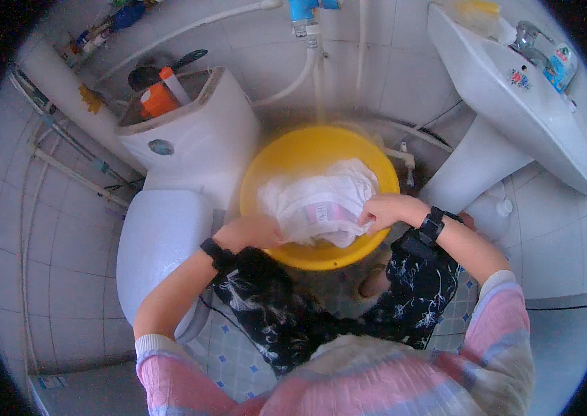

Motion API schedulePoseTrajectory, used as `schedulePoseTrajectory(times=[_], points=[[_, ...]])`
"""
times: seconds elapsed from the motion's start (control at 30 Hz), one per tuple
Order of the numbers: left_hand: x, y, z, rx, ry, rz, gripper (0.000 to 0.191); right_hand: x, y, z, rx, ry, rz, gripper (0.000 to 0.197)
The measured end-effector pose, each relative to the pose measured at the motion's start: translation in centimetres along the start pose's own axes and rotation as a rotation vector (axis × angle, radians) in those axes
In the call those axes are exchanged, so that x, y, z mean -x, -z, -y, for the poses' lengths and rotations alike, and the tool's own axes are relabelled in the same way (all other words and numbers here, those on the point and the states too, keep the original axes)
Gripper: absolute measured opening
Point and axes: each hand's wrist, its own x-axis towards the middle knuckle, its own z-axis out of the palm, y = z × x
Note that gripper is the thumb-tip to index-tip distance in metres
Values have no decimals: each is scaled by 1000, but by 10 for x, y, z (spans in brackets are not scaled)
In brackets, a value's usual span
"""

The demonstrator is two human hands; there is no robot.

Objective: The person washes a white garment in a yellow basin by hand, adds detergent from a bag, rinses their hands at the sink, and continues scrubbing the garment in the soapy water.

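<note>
A white cloth garment (319, 197) with a pink printed patch lies bunched inside a round yellow plastic basin (293, 148). My left hand (253, 231) pinches the garment's near left edge, its fingers partly blurred. On the other side, my right hand (388, 210) has its thumb and fingers closed on the garment's right edge, at the basin's rim. Between the two hands the fabric spans the basin. Folds of cloth hide much of the basin's bottom.
A white toilet (166, 249) with its lid down stands left of the basin. Its cistern (189, 114) holds an orange container (158, 101). At right are a pedestal sink (512, 93), a low pipe tap (405, 158) and a translucent jug (491, 213). My knees flank the basin's near side.
</note>
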Motion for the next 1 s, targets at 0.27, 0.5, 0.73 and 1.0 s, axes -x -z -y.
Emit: schedulePoseTrajectory(times=[0.27,0.5,0.73,1.0], points=[[-26,-24,14,-7,17,-364,32,-14,2,18,-190,-41,-32,25],[-48,-22,9,128,213,247,36,-16,-21,11,-164,-91,41,28],[-52,-22,-3,203,-4,-234,42,-32,0,21,74,-46,-113,35],[-73,-21,15,-135,-53,-432,98,-45,10,7,299,42,-159,113]])
